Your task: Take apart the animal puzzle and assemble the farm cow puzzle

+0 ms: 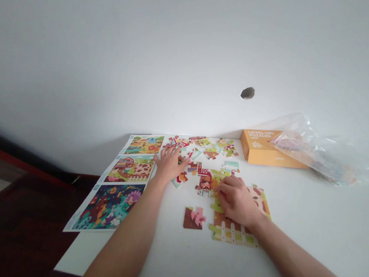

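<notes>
Resting on a part-joined jigsaw section near the middle of the white table, the right hand curls its fingers, perhaps pinching a piece; I cannot tell. The left hand spreads open over loose jigsaw pieces. A dragging palm could knock joined pieces apart.

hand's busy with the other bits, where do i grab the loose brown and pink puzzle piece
Probably best to pinch the brown and pink puzzle piece by its straight left edge and the opposite side, from above with the left hand: it lies flat, thin and on its own on the white table.
</notes>
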A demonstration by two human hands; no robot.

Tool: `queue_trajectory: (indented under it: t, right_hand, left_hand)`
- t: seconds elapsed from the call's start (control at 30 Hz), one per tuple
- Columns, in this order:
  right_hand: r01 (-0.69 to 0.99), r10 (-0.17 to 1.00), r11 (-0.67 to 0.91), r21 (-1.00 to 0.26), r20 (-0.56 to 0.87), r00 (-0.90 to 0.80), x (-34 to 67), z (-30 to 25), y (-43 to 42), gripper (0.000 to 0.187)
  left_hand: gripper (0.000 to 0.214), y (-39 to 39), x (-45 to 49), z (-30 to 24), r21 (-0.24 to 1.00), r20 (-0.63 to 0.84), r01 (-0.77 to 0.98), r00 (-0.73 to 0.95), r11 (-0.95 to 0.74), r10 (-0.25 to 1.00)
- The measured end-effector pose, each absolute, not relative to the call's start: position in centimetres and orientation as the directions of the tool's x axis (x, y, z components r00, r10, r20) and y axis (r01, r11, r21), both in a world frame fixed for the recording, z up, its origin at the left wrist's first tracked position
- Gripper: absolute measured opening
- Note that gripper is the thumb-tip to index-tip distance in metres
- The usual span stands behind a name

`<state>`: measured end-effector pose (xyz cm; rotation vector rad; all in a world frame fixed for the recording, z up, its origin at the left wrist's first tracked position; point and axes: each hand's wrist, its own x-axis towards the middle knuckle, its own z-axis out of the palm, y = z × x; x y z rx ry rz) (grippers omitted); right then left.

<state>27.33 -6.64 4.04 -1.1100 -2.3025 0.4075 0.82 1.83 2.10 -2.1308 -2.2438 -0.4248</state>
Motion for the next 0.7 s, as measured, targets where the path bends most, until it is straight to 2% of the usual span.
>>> queue_trajectory:
  t: [0.1, 0.23, 0.33, 0.4, 0.5, 0.6, 0.7]
  right_hand:
    - [0.625, 0.790, 0.613, -0.484, 0.345, -0.507, 27.3, 4.0, -6.7, 0.020]
    - [0.622, 0.787, 0.616, -0.483, 0.353, -0.505, 27.4, 3.9, -6.7, 0.021]
    - [0.617, 0.785, 0.618, -0.487, 0.352, -0.509, 27.4, 3.8, -6.7, 0.021]
    - [0.614, 0.785, 0.618, -0.490, 0.348, -0.512, 27.4, 3.8, -6.7, 0.021]
    - [0.615, 0.786, 0.618, -0.491, 0.348, -0.511, 27.4, 3.8, -6.7, 0.021]
    - [0.617, 0.786, 0.617, -0.489, 0.345, -0.512, 27.3, 3.8, -6.7, 0.021]
    - [0.616, 0.784, 0.619, -0.486, 0.347, -0.515, 27.3, 3.7, -6.6, 0.023]
  left_hand:
    - [0.050, 1.7, 1.0, 2.3, 0.167, 0.254, 0.986, -0.055, 0.013, 0.966]
    - [0.046, 1.9, 0.1, 2.2, 0.210, 0.337, 0.968, -0.201, 0.135, 0.920]
    - [0.052, 2.3, -1.0, 1.9, 0.258, 0.298, 0.945, -0.277, 0.203, 0.913]
    - [0.050, 2.4, -1.4, 1.8, 0.261, 0.256, 0.941, -0.282, 0.214, 0.925]
    - [0.042, 2.2, -1.0, 2.0, 0.230, 0.271, 0.950, -0.269, 0.209, 0.924]
    - [0.041, 2.0, 0.2, 2.1, 0.212, 0.303, 0.973, -0.158, 0.095, 0.940]
    - [0.045, 1.7, 1.4, 2.0, 0.183, 0.249, 0.966, 0.133, -0.181, 0.959]
